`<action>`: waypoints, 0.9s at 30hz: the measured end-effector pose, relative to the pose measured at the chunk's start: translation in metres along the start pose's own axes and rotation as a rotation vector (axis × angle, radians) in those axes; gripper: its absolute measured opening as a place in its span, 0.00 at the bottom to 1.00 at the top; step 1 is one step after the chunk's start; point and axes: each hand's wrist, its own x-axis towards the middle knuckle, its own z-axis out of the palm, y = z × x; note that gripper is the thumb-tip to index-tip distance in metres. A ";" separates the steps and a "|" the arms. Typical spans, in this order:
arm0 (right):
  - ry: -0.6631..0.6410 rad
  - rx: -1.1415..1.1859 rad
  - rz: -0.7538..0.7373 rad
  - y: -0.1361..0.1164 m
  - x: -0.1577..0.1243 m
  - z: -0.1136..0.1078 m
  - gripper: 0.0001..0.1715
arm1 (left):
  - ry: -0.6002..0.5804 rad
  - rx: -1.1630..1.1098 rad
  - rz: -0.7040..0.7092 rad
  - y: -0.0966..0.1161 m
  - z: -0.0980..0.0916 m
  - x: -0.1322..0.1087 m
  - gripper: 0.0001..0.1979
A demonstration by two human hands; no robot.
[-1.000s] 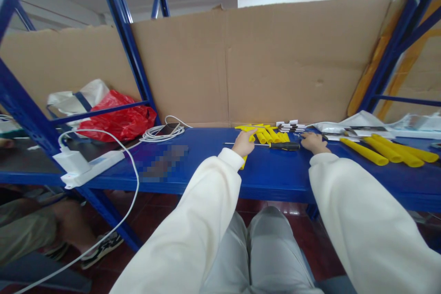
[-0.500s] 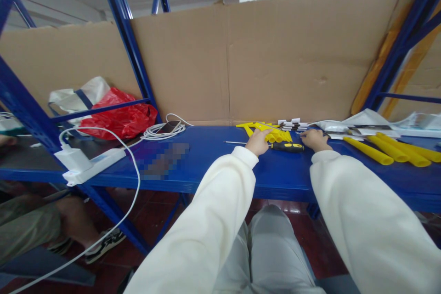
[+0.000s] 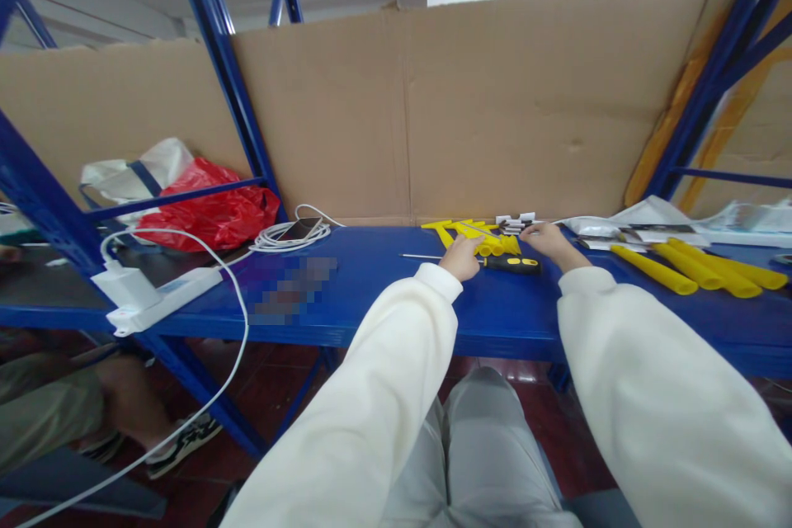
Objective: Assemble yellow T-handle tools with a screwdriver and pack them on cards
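Observation:
My left hand [image 3: 459, 261] is closed at the near side of a cluster of yellow T-shaped plastic pieces [image 3: 494, 246], index finger reaching across them; its thumb is hidden. A screwdriver [image 3: 512, 264] with a black and yellow handle lies on the blue bench, and its shaft passes by that hand, with the tip showing to the left. My right hand [image 3: 550, 242] is just right of the yellow cluster. Its fingertips are pinched together, and whatever they hold is too small to make out. Small white and dark pieces [image 3: 516, 221] lie behind.
Yellow tubes [image 3: 705, 262] and plastic-wrapped parts [image 3: 656, 219] lie on the right of the blue bench [image 3: 371, 297]. Left are a coiled white cable [image 3: 285, 238], a red bag [image 3: 207, 206] and a power strip [image 3: 170, 301]. Cardboard [image 3: 495, 107] walls the back. Another person's leg [image 3: 127, 400] shows lower left.
My right hand has moved left and slightly up, toward the yellow pieces, with its fingers pinched. My left hand stays almost in place. The view has shifted slightly.

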 end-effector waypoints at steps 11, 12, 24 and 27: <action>-0.189 0.331 -0.192 -0.052 -0.020 0.008 0.10 | -0.031 0.023 0.058 0.000 0.003 0.001 0.35; -0.188 0.313 -0.197 -0.052 -0.021 0.008 0.10 | -0.032 0.023 0.056 0.001 0.003 0.001 0.35; -0.161 0.258 -0.393 -0.037 -0.009 0.018 0.07 | -0.064 0.112 0.082 0.008 -0.001 -0.005 0.32; -0.156 0.287 -0.378 -0.033 -0.008 0.021 0.07 | -0.070 0.149 0.087 0.008 -0.001 -0.005 0.32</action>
